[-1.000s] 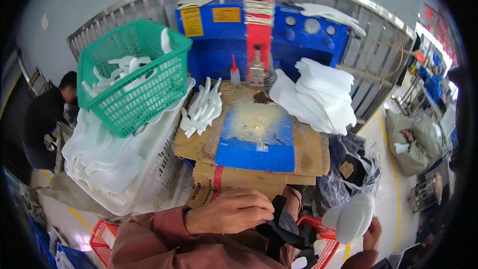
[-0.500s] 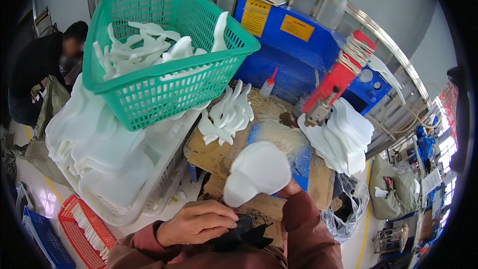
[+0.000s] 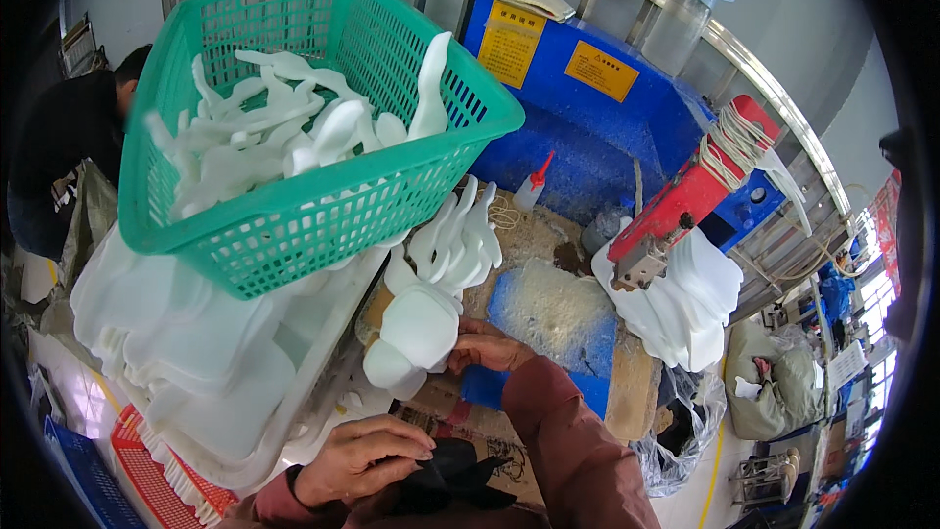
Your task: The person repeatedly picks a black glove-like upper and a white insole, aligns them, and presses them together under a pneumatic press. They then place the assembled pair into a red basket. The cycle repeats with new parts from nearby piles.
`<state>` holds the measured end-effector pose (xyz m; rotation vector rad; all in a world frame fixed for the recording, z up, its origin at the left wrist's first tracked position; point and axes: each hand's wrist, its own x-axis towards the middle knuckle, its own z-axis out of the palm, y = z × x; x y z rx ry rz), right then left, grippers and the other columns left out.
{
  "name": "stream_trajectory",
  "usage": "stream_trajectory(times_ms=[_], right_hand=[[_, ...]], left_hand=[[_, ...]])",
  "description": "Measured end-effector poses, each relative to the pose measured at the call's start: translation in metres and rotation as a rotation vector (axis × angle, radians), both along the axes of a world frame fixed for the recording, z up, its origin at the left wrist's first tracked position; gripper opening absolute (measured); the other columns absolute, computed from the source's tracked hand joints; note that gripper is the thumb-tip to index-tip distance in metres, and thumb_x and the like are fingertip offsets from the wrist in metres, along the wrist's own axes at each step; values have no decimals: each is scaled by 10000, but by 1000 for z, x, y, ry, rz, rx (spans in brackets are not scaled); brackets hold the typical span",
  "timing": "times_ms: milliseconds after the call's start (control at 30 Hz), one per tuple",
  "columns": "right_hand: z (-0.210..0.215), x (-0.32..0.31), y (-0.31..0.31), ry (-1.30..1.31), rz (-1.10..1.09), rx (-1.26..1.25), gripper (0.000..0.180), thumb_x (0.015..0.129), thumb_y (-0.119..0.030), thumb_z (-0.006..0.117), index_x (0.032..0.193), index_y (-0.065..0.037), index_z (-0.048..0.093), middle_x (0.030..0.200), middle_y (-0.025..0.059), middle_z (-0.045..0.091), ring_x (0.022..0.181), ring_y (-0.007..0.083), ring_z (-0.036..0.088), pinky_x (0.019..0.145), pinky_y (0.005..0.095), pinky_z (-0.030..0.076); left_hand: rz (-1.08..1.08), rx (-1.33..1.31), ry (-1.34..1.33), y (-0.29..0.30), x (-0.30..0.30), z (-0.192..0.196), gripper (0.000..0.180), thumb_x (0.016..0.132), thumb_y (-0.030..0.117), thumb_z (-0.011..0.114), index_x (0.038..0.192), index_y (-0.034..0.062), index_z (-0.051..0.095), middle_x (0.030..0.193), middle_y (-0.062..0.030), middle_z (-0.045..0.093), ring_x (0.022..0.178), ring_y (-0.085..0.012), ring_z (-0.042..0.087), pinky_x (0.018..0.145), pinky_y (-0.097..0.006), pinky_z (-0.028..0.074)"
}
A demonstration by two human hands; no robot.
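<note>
My right hand is closed on the edge of a smooth white two-lobed foam piece. That piece is tilted over the front left of the worktable, just below a fanned bunch of curved white foam pieces. Whether it is one piece or two overlapping ones I cannot tell. Nearer to me, my left hand rests with its fingers slightly bent and nothing visible in them. Its fingertips lie beside a black piece of material in front of my body.
A green basket of white offcuts stands on a white crate with stacked foam sheets. Right of the blue pad a red machine arm overhangs more foam sheets. A red-tipped bottle stands behind.
My right hand has carried the foam piece leftward, away from the blue pad towards the bunch. My left hand has shifted slightly down and left, fingers more bent. The head view has shifted a little.
</note>
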<state>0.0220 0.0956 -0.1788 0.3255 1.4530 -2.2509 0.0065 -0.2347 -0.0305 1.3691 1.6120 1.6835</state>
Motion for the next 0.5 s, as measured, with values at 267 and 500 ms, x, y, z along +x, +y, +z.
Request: stream_trajectory(times_ms=[267,500], right_hand=[[-7,-22,22,25,-136,-34,520,956,-175,686,1429,-63,501,1110,110,692,815,187,728,748,373,633],[7,-28,26,21,-88,181,429,1021,-200,640,1422,-65,565,1157,96,717,944,213,736,749,351,629]], left_hand=[[3,-27,-17,14,-9,-10,184,882,-21,750,1054,33,711,1128,-119,730,952,-236,731,781,-327,597],[19,-56,10,17,-10,-14,196,879,-30,749,1059,36,707,1109,-123,727,948,-252,730,780,-329,597]])
